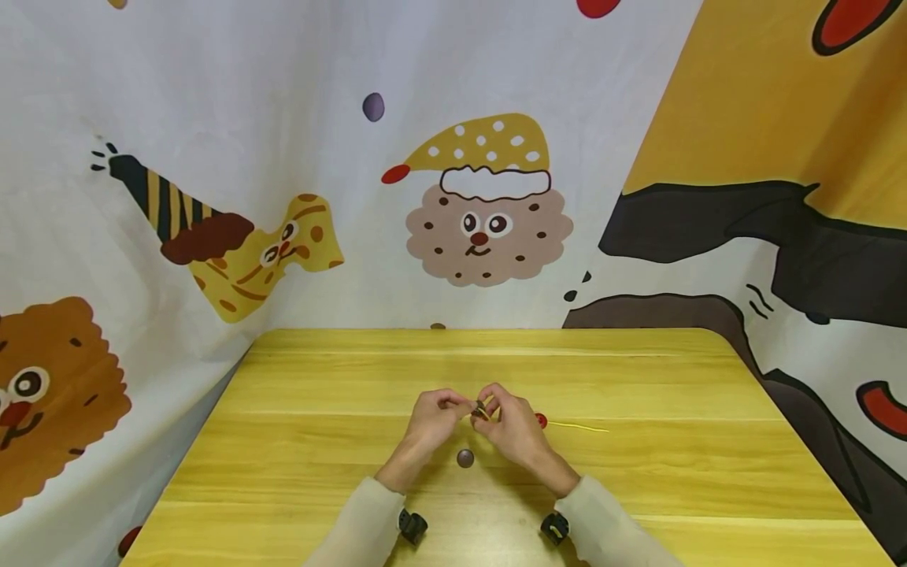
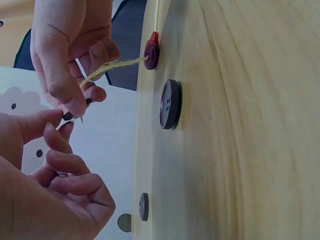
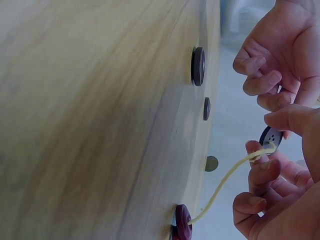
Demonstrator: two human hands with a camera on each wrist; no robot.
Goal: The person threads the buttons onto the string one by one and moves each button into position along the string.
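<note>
Both hands meet over the middle of the table at a small dark button (image 3: pixel 271 137) with several holes. My right hand (image 1: pixel 516 429) pinches it between thumb and fingers, and a yellow string (image 3: pixel 227 175) runs to its face. From the other side, the fingertips of my left hand (image 1: pixel 431 421) pinch the button's edge. A thin pointed tip (image 2: pixel 81 120) shows below the right thumb in the left wrist view. The string leads down to a dark red button (image 2: pixel 151 55), with a bright red piece (image 2: pixel 154 38) right against it.
A large dark brown button (image 1: pixel 465 458) lies on the wooden table (image 1: pixel 319 472), in front of the hands. Farther off is a smaller dark button (image 2: pixel 144 206). Past the red button, the string's tail (image 1: pixel 579 426) stretches right. A printed curtain (image 1: pixel 298 118) hangs behind the table.
</note>
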